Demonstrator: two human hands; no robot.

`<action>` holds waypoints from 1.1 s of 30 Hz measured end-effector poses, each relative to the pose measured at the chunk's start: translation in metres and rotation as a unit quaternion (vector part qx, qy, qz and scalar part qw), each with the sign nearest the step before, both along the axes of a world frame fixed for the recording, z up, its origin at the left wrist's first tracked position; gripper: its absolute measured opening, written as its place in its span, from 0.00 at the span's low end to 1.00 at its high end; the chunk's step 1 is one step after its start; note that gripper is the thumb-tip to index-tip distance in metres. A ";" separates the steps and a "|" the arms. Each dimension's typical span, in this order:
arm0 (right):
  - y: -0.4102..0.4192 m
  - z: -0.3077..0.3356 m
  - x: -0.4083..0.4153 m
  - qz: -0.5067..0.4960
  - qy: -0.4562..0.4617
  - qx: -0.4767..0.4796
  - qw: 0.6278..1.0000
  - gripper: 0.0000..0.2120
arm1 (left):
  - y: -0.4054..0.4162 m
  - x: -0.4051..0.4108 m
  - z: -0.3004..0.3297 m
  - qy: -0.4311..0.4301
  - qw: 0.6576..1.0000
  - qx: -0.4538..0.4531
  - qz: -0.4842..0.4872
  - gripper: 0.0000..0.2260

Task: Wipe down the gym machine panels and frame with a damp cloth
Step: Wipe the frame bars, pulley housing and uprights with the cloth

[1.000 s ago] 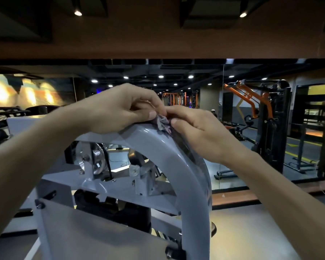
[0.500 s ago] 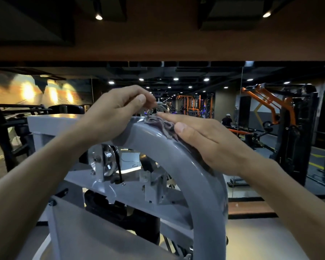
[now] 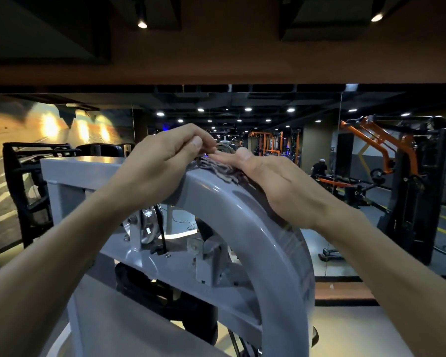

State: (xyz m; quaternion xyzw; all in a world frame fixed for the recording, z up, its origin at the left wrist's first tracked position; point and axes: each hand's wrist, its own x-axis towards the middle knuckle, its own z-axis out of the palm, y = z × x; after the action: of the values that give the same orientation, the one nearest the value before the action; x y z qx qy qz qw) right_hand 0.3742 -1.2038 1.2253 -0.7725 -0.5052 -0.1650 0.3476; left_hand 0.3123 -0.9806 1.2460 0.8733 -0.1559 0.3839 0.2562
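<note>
A grey cloth (image 3: 218,169) is lying bunched on top of the machine's curved grey frame (image 3: 255,228). The right hand (image 3: 276,184) is lying flat on it, fingers straight, its grip released. The left hand (image 3: 162,161) is pinching the cloth's near edge with curled fingers.

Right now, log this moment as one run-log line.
stage: wiping curved frame top | cloth: bunched on grey frame | left hand: pinching cloth edge | right hand: flat on cloth
</note>
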 end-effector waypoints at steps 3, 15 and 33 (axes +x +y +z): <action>0.027 -0.005 0.007 -0.025 -0.018 -0.046 0.998 0.30 | 0.001 0.002 -0.001 0.010 1.000 0.001 0.006 0.12; -0.016 -0.017 0.004 0.047 0.107 0.073 0.990 0.31 | 0.000 -0.001 -0.004 0.003 1.000 0.022 0.021 0.12; -0.034 -0.024 0.043 0.090 0.145 -0.029 0.985 0.47 | -0.004 0.002 -0.008 0.002 1.000 -0.022 0.011 0.16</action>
State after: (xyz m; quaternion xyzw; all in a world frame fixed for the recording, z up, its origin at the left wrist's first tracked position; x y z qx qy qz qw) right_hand 0.4176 -1.2381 1.2012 -0.7493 -0.5215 -0.0041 0.4082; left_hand 0.3139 -0.9850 1.2377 0.8699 -0.1375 0.3881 0.2715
